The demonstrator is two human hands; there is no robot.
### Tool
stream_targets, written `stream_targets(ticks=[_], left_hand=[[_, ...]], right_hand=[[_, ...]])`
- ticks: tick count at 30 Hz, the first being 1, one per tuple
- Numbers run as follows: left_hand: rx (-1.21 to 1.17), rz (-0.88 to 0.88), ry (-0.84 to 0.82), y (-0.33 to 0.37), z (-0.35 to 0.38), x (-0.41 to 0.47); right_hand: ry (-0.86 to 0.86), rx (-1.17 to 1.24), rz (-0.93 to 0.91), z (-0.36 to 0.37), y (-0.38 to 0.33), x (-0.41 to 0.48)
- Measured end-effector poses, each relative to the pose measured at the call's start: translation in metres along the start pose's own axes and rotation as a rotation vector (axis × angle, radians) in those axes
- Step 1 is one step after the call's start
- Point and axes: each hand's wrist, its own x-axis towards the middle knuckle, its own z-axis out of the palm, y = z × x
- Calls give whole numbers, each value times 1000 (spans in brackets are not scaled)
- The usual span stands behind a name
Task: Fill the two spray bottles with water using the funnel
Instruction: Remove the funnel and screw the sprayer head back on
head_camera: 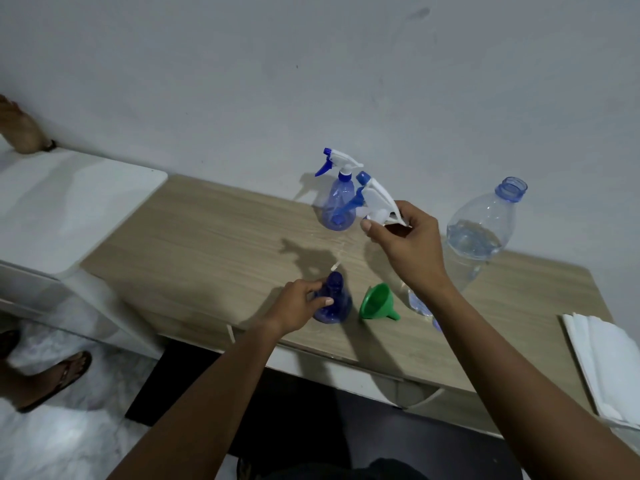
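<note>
Your left grip [301, 306] holds the open spray bottle [334, 301], right grip [405, 237] pinches its trigger head [375, 199]; your forearm [485, 323] could topple the uncapped water bottle [481, 233].

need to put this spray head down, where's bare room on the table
For the spray head, the widest bare wood lies left of the far bottle and near bottle, up to the white table. A smaller patch lies between the water bottle and napkins. Crowded round the funnel, between the near bottle and the right arm.
</note>
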Motion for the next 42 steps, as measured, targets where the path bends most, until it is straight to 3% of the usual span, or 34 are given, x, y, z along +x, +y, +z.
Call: stream_targets(ticks=[9, 14, 29, 36, 42], left_hand=[[10, 11, -10, -1, 0, 1], [8, -11, -16, -1, 0, 0], [-26, 4, -21, 0, -1, -2], [55, -3, 14, 0, 0, -1], [71, -25, 38, -3, 3, -1]], right_hand=[[-126, -321, 16, 22, 41, -10], [-164, -366, 42, 28, 55, -17], [-65, -307, 0, 15, 57, -15], [-279, -535, -25, 33, 68, -11], [-254, -543, -31, 39, 73, -15]])
